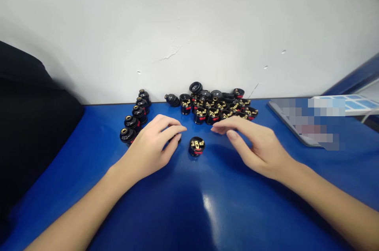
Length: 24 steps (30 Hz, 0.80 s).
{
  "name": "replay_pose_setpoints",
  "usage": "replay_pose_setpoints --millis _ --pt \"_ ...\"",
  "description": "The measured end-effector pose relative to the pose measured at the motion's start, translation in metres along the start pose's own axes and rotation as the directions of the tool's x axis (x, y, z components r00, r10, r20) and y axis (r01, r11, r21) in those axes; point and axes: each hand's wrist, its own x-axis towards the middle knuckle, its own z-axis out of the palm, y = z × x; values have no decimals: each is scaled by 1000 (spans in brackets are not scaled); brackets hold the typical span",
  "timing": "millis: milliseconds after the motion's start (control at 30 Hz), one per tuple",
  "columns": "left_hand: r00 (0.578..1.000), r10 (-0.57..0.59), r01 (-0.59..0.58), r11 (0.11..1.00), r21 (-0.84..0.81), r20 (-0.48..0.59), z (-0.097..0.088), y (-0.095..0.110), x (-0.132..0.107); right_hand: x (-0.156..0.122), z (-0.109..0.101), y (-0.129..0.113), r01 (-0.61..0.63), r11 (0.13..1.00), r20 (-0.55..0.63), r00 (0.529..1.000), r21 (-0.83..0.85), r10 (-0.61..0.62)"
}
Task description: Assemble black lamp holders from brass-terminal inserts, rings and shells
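My left hand (154,146) rests on the blue table (189,203), fingers curled over a small black part (177,138) that is mostly hidden under them. My right hand (254,146) hovers low to the right, fingers stretched leftward and holding nothing. Between the two hands stands a single black lamp socket (196,146) with brass contacts and a red band, touched by neither hand. Behind it, against the wall, lies a heap of several similar sockets and black caps (219,104).
A row of several assembled black sockets (134,118) runs diagonally at the left of the heap. A flat tablet-like panel (302,122) lies at the right. A dark bulky shape (29,124) fills the left edge. The white wall (189,25) stands right behind the table.
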Motion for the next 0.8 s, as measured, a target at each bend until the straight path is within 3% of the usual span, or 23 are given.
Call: replay_pose_setpoints --millis 133,267,400,567,800 --pt "1000 18 -18 999 -27 -17 5 3 -1 15 -20 0 -27 971 -96 995 -238 4" --pt "1000 20 -21 998 -58 -20 10 4 -2 39 -44 23 -75 919 -167 986 -387 10" --pt "1000 23 -23 997 -78 -11 12 3 -3 67 -59 61 -146 860 -93 989 -488 115" --pt "1000 24 -24 995 -92 0 15 0 -4 86 -58 105 -85 834 27 993 -546 118" --pt "999 36 -35 995 -95 16 16 1 -5 86 -53 120 -71 820 92 985 -568 149"
